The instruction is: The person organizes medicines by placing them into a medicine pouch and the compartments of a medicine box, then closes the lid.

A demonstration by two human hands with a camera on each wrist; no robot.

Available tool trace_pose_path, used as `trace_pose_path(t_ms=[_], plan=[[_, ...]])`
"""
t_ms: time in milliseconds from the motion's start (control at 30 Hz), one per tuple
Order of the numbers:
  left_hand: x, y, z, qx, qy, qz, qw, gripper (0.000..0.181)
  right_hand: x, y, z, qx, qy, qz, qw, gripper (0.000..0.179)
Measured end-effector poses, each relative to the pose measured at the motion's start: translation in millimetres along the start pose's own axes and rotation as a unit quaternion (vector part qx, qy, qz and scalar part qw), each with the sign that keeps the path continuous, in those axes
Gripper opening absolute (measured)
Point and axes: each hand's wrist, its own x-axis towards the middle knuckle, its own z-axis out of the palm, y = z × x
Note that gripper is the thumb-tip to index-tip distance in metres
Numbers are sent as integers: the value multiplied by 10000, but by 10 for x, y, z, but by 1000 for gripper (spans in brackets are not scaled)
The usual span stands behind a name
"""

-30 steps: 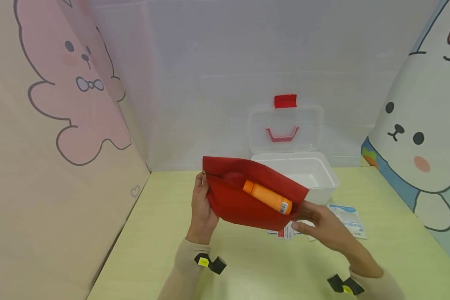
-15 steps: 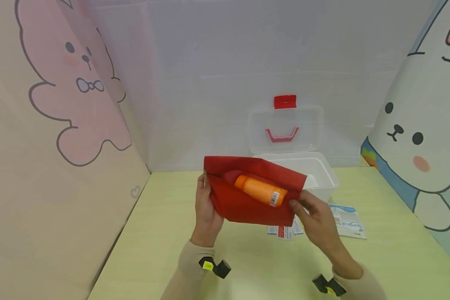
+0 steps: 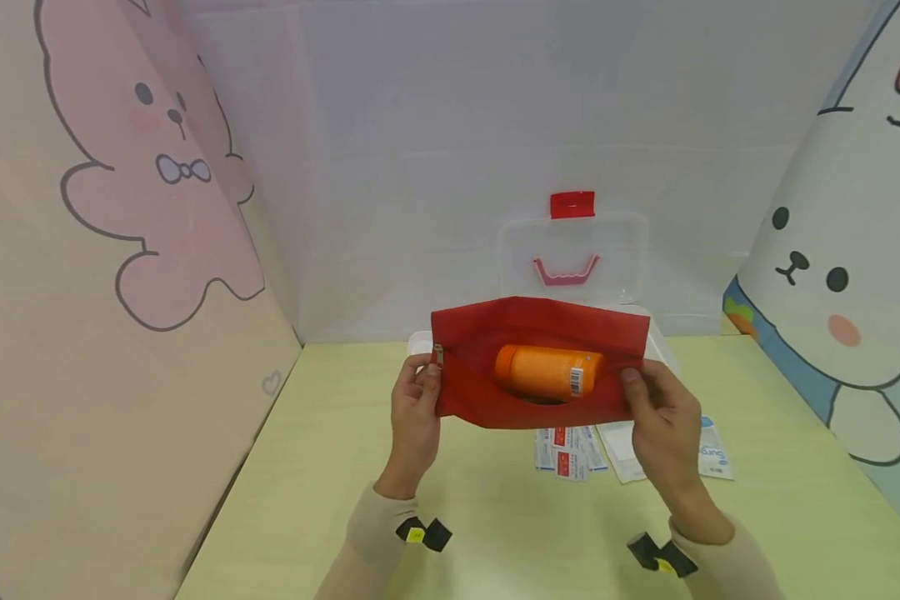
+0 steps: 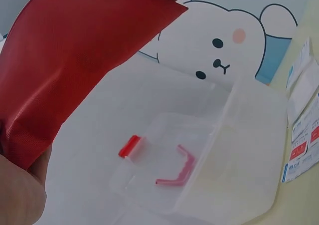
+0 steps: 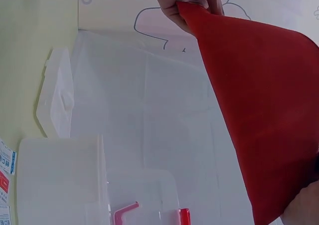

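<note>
- The orange bottle (image 3: 549, 372) lies in the open mouth of the red pouch (image 3: 471, 390), between the two hands; its long axis runs left to right, with the cap end to the left.
- Its base end is just beside the right hand (image 3: 666, 429), the nearer of the two; the cap end sits farther from the left hand (image 3: 416, 417).
- Left fingers pinch the pouch's left edge by the zip pull (image 3: 439, 356); right fingers grasp its right edge. Neither hand touches the bottle.
- The pouch is held up above the surface (image 3: 330, 433). Something dark shows under the bottle, too small to tell.
- Behind it stands the white box (image 4: 244, 170), its clear lid (image 3: 619, 262) raised; the pouch hides most of the inside, so contents cannot be told.
- Small packets (image 3: 572, 465) lie on the surface near the box.
</note>
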Motion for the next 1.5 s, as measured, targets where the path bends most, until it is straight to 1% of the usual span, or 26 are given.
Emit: trace_pose_path(t_ms=[33, 133, 200, 267, 333, 500, 567, 633, 733, 867, 967, 1067, 1200, 1333, 1500], plan=[[-3, 3, -5, 163, -55, 19, 9998, 17, 11, 2, -15, 5, 47, -37, 10000, 20], [-6, 11, -19, 392, -226, 101, 9989, 18, 45, 17, -67, 38, 158, -198, 9997, 20], [-7, 14, -28, 454, -369, 152, 9982, 24, 70, 32, -102, 16, 211, -300, 9993, 20], [-8, 18, -29, 499, -526, 209, 9971, 31, 91, 46, -134, 0, 266, -331, 9991, 20], [-10, 20, -20, 604, -616, 281, 9959, 36, 106, 55, -156, 10, 334, -305, 9990, 19], [-16, 23, 15, 772, -618, 356, 9945, 41, 122, 69, -187, 12, 419, -193, 9989, 18], [-18, 22, 19, 861, -614, 385, 9937, 42, 129, 70, -198, -27, 382, -228, 9990, 18], [-20, 21, 27, 981, -615, 450, 9923, 41, 137, 68, -206, -97, 357, -266, 9990, 19], [-20, 11, 54, 1169, -620, 613, 9893, 35, 140, 58, -208, -114, 360, -198, 9991, 19], [-28, -13, 120, 1331, -441, 774, 9871, 28, 137, 44, -199, -57, 409, -57, 9991, 18], [-42, -31, 175, 1449, -128, 895, 9853, 18, 135, 42, -194, -55, 415, -31, 9991, 18], [-53, -48, 214, 1491, 177, 957, 9840, 19, 134, 60, -193, -58, 380, -63, 9992, 19], [-65, -54, 242, 1202, 412, 871, 9881, 24, 140, 97, -190, 25, 318, -115, 9994, 21], [-78, -44, 257, 925, 505, 881, 9905, 26, 156, 129, -181, 161, 298, 12, 9994, 21], [-90, -40, 261, 808, 494, 976, 9907, 26, 174, 151, -163, 364, 266, 320, 9985, 21]])
